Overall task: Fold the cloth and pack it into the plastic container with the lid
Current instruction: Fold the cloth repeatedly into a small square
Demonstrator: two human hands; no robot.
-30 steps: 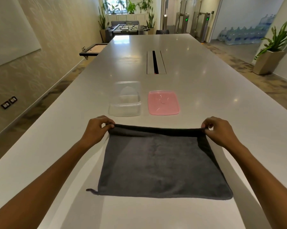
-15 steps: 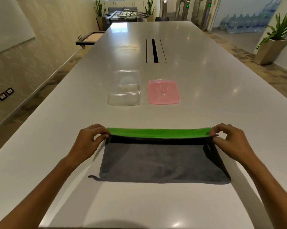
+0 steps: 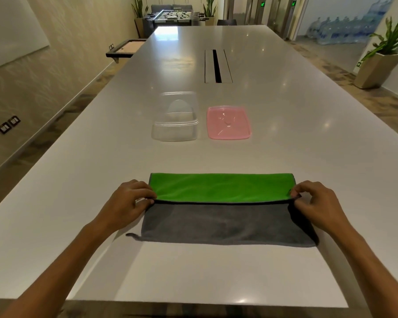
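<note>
A cloth [image 3: 221,222], grey on one face and green on the other, lies on the white table [image 3: 285,138] in front of me. Its far edge is turned back toward me, so a green band shows over the grey. My left hand [image 3: 129,203] pinches the left corner of that turned edge. The right corner is pinched by my right hand [image 3: 315,203]. Beyond the cloth stands a clear plastic container [image 3: 176,120], open on top. A pink lid [image 3: 227,122] lies flat to its right.
A cable slot [image 3: 217,66] runs along the table's middle, further back. The table's near edge is just below the cloth. A potted plant [image 3: 379,63] stands on the floor at the right, and a small shelf [image 3: 124,48] juts from the left wall.
Both hands have drawn the cloth's far edge toward me. The green underside, unseen a second ago, now shows as a widening band, and the visible grey part has shrunk.
</note>
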